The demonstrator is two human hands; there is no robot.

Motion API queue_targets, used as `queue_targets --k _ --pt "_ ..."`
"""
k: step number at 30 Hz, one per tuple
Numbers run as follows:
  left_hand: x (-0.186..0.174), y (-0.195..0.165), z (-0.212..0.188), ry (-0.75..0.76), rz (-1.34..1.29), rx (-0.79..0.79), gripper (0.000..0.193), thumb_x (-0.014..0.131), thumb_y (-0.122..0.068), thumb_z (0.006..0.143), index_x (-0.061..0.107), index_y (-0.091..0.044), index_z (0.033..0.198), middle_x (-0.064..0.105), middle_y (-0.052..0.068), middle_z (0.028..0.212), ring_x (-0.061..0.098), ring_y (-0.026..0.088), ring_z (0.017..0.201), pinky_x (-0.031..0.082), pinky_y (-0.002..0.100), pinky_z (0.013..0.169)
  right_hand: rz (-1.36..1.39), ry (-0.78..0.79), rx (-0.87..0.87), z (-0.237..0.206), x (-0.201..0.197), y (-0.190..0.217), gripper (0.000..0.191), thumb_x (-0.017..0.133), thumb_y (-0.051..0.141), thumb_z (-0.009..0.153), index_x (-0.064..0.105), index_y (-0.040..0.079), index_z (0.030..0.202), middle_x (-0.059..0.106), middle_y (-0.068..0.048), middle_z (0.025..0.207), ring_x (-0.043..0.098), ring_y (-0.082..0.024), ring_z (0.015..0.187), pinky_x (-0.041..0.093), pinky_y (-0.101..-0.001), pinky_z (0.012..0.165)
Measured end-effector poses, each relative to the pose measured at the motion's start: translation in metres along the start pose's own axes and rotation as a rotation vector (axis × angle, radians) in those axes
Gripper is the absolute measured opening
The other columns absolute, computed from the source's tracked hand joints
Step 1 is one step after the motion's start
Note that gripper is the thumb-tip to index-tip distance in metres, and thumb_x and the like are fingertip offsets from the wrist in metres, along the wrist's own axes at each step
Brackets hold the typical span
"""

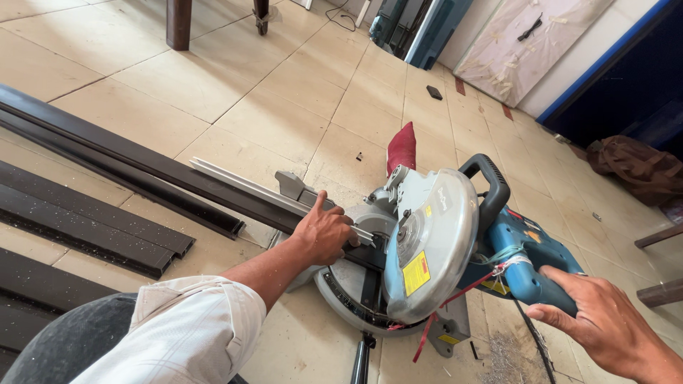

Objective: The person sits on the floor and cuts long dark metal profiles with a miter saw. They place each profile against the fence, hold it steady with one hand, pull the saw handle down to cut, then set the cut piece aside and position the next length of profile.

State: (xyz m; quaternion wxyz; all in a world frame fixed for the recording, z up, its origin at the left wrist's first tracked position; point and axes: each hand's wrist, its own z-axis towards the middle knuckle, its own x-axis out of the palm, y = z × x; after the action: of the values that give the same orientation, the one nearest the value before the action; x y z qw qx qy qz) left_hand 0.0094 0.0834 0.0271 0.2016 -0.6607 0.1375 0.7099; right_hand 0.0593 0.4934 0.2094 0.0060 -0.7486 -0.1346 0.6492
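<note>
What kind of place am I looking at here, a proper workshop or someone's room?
Probably a room under fit-out used as a makeshift workshop: a miter saw sits on the tiled floor, with long dark metal profiles laid out and metal shavings beside it.

Open tiled floor (pixel 284 92) lies beyond the mitre saw (pixel 427 249); dark metal profiles (pixel 92 220) crowd the left, and the blade guard (pixel 434 242) blocks the middle.

Blue-bodied mitre saw (pixel 455 249) with grey guard, dark brown profiles (pixel 107 160), beige floor tiles (pixel 270 92).
</note>
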Motion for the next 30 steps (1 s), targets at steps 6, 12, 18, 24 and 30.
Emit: queue_targets --k 6,12,18,24,30 --pt "0.001 0.000 0.000 0.012 0.004 -0.007 0.038 0.082 -0.035 0.082 0.074 -0.039 0.118 0.064 -0.004 0.131 0.049 0.020 0.135 0.011 0.065 0.123 0.072 0.013 0.082 -0.002 0.003 0.007 0.081 0.059 0.080 0.074 0.073 0.013 0.116 0.064 -0.012 0.083 0.065 -0.027 0.088 0.056 -0.0454 0.077" --pt "0.003 0.001 0.001 0.017 -0.007 -0.010 0.038 0.082 -0.036 0.082 0.073 -0.040 0.119 0.064 -0.004 0.131 0.048 0.019 0.136 0.011 0.066 0.124 0.066 -0.006 0.066 -0.005 0.005 0.009 0.087 0.059 0.080 0.073 0.072 0.011 0.124 0.072 -0.014 0.091 0.066 -0.029 0.094 0.057 -0.0456 0.084" --pt "0.004 0.001 0.001 0.004 -0.015 -0.008 0.038 0.082 -0.035 0.081 0.074 -0.040 0.119 0.064 -0.003 0.131 0.048 0.019 0.136 0.010 0.066 0.124 0.054 0.024 0.120 -0.003 0.009 0.011 0.087 0.059 0.079 0.072 0.069 0.013 0.128 0.072 -0.013 0.094 0.067 -0.029 0.098 0.057 -0.0464 0.086" --pt "0.004 0.001 0.000 0.005 -0.009 -0.006 0.039 0.083 -0.035 0.081 0.073 -0.039 0.119 0.064 -0.003 0.130 0.049 0.019 0.135 0.010 0.066 0.124 0.054 0.030 0.112 -0.003 0.011 0.010 0.085 0.057 0.080 0.072 0.071 0.015 0.126 0.072 -0.013 0.093 0.068 -0.028 0.096 0.057 -0.0471 0.085" --pt "0.003 0.001 0.000 0.011 -0.018 -0.011 0.039 0.083 -0.034 0.081 0.074 -0.039 0.118 0.064 -0.003 0.130 0.049 0.019 0.135 0.010 0.066 0.124 0.044 0.037 0.123 -0.003 0.010 0.009 0.084 0.057 0.080 0.073 0.072 0.015 0.123 0.070 -0.013 0.091 0.068 -0.028 0.094 0.057 -0.0469 0.082"
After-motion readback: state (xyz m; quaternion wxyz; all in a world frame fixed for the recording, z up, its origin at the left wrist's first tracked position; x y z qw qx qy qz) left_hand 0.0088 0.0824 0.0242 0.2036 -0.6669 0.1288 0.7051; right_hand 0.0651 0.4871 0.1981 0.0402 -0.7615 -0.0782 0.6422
